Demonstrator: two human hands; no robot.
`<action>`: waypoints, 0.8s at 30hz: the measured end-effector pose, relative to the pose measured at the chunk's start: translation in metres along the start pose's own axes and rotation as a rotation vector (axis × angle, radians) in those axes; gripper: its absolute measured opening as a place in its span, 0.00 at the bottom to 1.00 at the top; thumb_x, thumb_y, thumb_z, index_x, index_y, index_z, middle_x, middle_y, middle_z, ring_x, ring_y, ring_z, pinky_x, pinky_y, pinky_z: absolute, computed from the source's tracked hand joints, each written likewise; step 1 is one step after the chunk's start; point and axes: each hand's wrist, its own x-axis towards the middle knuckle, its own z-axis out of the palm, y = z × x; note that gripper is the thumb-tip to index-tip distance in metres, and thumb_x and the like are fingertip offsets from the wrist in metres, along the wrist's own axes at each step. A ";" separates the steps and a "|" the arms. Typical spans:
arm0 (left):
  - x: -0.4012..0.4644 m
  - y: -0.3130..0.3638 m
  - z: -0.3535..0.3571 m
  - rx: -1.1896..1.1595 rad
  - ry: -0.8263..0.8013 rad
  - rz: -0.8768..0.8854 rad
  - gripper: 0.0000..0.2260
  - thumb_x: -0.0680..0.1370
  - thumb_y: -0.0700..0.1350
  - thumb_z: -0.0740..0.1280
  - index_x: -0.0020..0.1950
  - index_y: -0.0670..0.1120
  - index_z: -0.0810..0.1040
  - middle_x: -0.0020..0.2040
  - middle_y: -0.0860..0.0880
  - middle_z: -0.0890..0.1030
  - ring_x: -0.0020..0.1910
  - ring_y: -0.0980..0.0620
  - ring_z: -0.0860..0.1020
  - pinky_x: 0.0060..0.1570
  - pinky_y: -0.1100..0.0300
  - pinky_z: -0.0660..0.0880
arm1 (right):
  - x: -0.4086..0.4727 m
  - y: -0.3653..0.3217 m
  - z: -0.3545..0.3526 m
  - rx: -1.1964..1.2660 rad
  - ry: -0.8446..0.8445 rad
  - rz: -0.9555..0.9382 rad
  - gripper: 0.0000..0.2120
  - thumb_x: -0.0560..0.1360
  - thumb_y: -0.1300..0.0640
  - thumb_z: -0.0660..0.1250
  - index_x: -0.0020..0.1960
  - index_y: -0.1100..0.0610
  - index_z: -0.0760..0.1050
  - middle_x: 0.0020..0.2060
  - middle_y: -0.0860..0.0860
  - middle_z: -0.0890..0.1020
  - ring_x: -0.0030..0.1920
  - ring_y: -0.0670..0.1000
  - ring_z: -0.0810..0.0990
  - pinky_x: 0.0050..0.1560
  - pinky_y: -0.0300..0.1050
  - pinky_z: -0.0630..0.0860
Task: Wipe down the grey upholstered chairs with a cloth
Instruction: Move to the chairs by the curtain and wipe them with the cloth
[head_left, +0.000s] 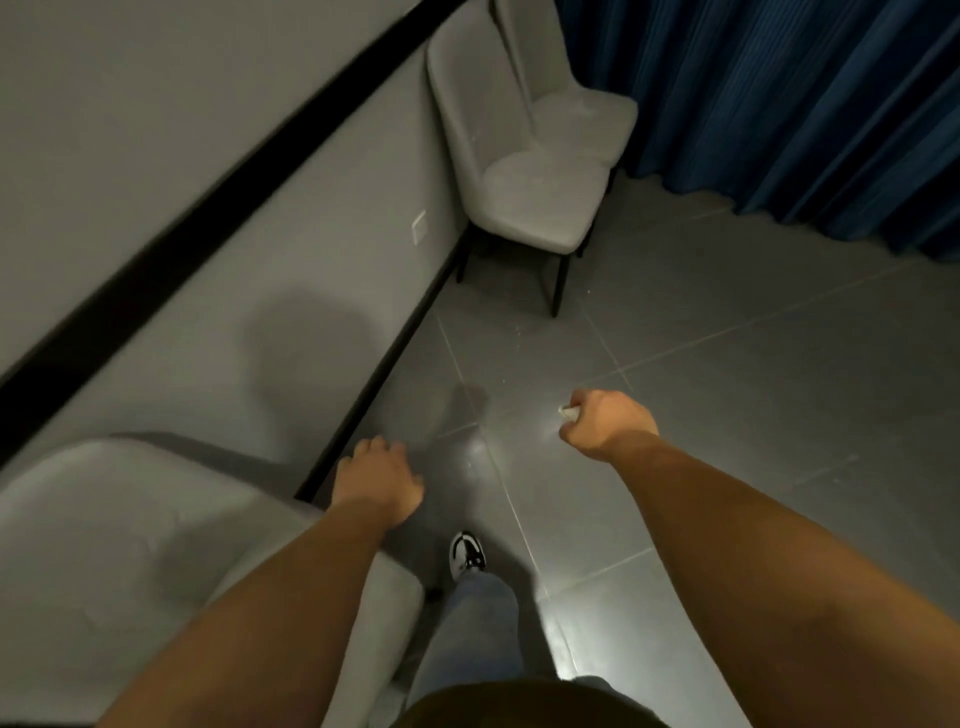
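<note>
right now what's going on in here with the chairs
A person is walking along the wall between grey upholstered chairs. The right hand is closed around a small pale cloth, only a bit of which shows past the fingers. The left hand hangs loosely curled and holds nothing, just past the near chair at the lower left. Two more chairs stand ahead in the corner by the blue curtain. No chair is being wiped at this moment.

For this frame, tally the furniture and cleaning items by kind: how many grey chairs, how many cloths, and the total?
Grey chairs: 3, one near the left hand, bottom left, two by the curtain.
Cloths: 1, a pale scrap gripped in the right hand, mostly hidden.
Total: 4
</note>
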 end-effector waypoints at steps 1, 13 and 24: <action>0.020 0.002 -0.016 0.002 0.014 0.016 0.27 0.82 0.57 0.60 0.77 0.45 0.65 0.75 0.43 0.67 0.75 0.41 0.63 0.70 0.46 0.66 | 0.016 -0.007 -0.010 0.012 0.019 0.005 0.18 0.69 0.47 0.65 0.58 0.48 0.76 0.51 0.52 0.81 0.48 0.56 0.78 0.45 0.44 0.71; 0.204 0.043 -0.157 0.140 0.067 0.175 0.25 0.80 0.57 0.60 0.73 0.45 0.67 0.70 0.42 0.71 0.70 0.41 0.68 0.67 0.46 0.69 | 0.159 -0.027 -0.094 0.108 0.100 0.120 0.17 0.69 0.46 0.65 0.57 0.49 0.76 0.52 0.53 0.81 0.51 0.57 0.79 0.45 0.45 0.70; 0.349 0.090 -0.238 0.172 0.031 0.110 0.24 0.81 0.54 0.60 0.75 0.45 0.67 0.71 0.42 0.70 0.72 0.41 0.67 0.70 0.46 0.67 | 0.339 0.015 -0.158 0.140 0.041 0.145 0.19 0.68 0.46 0.64 0.58 0.47 0.76 0.53 0.53 0.81 0.53 0.57 0.79 0.45 0.45 0.71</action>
